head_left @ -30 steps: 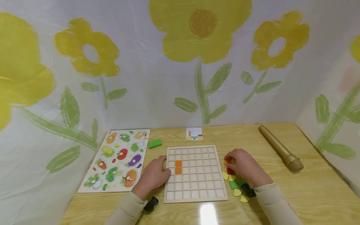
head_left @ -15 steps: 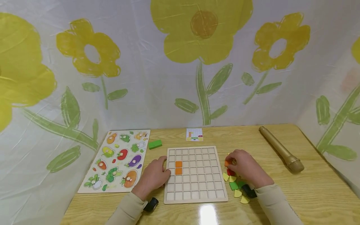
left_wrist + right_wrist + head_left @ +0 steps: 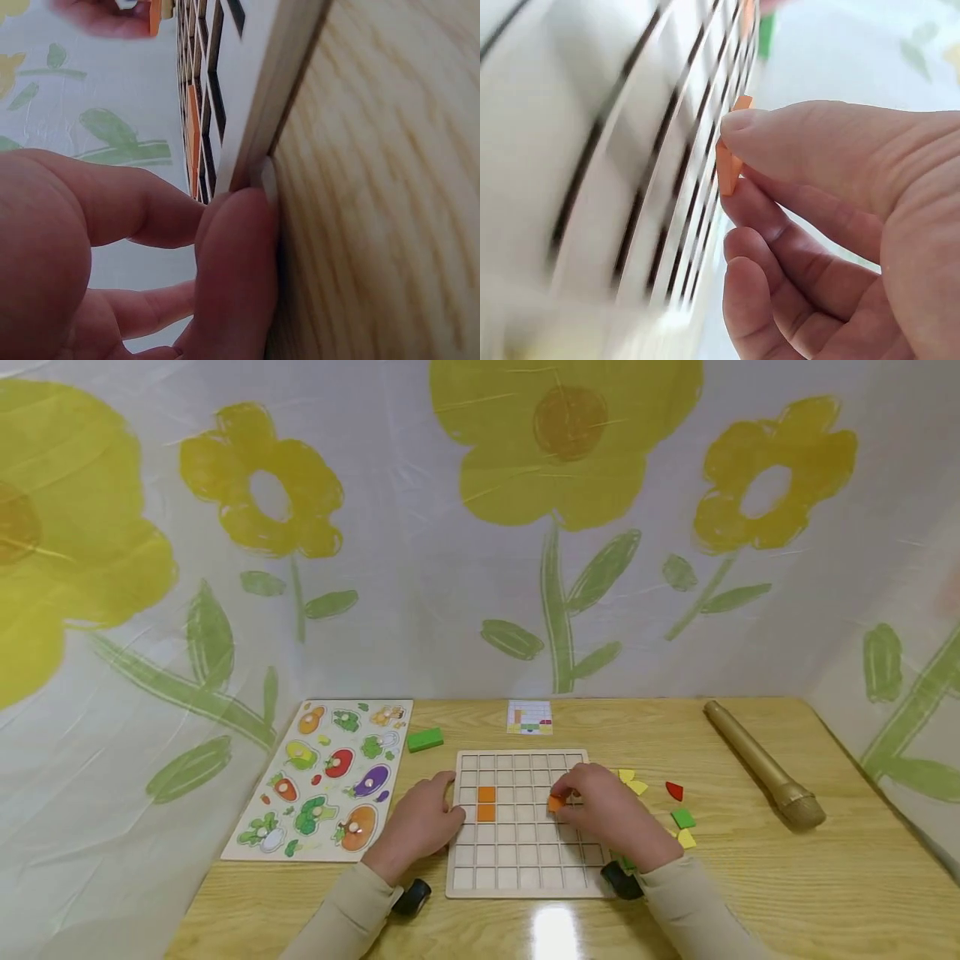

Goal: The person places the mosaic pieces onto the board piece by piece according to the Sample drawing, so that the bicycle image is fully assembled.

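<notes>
A wooden grid board [image 3: 506,856] lies on the table, with two orange square tiles [image 3: 487,812] set one above the other in its left part. My left hand [image 3: 420,821] holds the board's left edge. In the left wrist view, thumb and index finger [image 3: 236,262] pinch that edge at its corner. Over the right part of the grid, my right hand [image 3: 607,810] pinches an orange tile [image 3: 555,803] between thumb and fingers. The right wrist view shows this orange tile [image 3: 726,169] tilted close to the grid, partly covered by the thumb.
Right of the board lie yellow pieces [image 3: 627,774], a red piece [image 3: 674,791] and green pieces [image 3: 683,817]. A gold microphone-shaped object [image 3: 761,760] rests farther right. Behind the board is a pattern card [image 3: 529,717]; left are a green block [image 3: 425,740] and a vegetable puzzle [image 3: 251,814].
My right hand has moved left from the loose pieces to above the grid, carrying an orange tile. More loose pieces are uncovered. The left hand stays at the board's edge; the head view has shifted slightly.
</notes>
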### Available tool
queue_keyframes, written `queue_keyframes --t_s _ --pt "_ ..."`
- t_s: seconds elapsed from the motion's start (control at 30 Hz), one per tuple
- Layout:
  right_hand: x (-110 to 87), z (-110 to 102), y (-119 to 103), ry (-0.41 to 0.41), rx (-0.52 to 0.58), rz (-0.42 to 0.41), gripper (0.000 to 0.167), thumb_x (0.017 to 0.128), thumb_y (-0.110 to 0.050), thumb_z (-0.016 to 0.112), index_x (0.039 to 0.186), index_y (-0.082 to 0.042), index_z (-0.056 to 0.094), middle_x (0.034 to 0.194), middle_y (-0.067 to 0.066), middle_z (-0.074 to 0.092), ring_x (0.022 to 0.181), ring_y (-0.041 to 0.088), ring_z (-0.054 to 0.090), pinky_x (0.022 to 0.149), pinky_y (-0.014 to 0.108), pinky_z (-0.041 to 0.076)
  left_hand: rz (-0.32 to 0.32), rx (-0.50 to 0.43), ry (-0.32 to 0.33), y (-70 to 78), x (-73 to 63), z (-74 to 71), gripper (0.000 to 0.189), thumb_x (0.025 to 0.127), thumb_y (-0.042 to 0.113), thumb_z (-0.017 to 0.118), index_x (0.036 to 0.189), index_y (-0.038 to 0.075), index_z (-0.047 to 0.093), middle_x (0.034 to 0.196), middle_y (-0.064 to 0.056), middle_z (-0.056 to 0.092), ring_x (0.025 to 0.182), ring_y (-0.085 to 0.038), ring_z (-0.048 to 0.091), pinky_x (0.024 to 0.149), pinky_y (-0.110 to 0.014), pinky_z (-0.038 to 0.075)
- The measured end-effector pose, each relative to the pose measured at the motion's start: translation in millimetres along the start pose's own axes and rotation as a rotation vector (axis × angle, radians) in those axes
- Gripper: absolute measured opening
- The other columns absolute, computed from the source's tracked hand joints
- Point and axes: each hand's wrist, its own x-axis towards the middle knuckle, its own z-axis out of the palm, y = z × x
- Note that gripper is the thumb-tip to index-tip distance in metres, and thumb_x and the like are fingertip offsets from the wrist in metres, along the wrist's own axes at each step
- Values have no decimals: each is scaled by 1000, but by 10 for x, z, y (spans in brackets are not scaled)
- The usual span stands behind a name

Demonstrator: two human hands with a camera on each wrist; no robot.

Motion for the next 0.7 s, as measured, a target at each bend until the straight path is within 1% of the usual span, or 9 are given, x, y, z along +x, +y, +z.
queue_keyframes --t_s 0.13,0.2,0.33,0.43,0.5,0.7 --pt "109 169 -271 -5 -34 -81 10 90 -9 84 99 -10 81 94 -2 72 91 16 63 86 38 57 2 0 -3 5 5 -4 65 98 21 68 157 2 51 71 -1 59 71 -17 56 66 -34 44" --pt "142 241 -387 -12 -33 -112 10 90 -9 84 99 -10 82 95 -2 73 93 16 63 87 38 57 1 12 -5 10 14 -3 65 99 22 68 158 2 51 73 -2 60 72 -17 56 68 -35 45" --pt "188 370 -552 -21 -54 -184 9 91 -12 84 99 -11 83 95 -3 75 91 13 61 86 33 56 -2 35 -7 19 35 1 65 98 23 69 157 3 52 78 -2 60 75 -18 57 71 -36 46" --pt "205 450 -609 -6 -75 -240 7 91 -13 85 97 -12 84 92 -3 74 87 12 60 82 30 55 -6 41 -9 21 39 4 64 98 23 70 157 3 52 82 -3 59 78 -18 57 72 -36 46" --pt "211 493 -625 8 -87 -262 6 91 -13 85 96 -12 84 91 -2 73 87 12 59 82 29 54 -11 43 -9 19 37 4 64 99 24 70 157 4 52 83 -4 59 78 -19 57 72 -37 46" --pt "220 564 -647 26 -95 -253 7 90 -10 84 96 -13 83 92 -3 71 90 13 58 83 29 55 -19 38 -1 -5 29 0 64 98 23 70 156 3 53 83 -5 58 76 -19 57 69 -35 45"
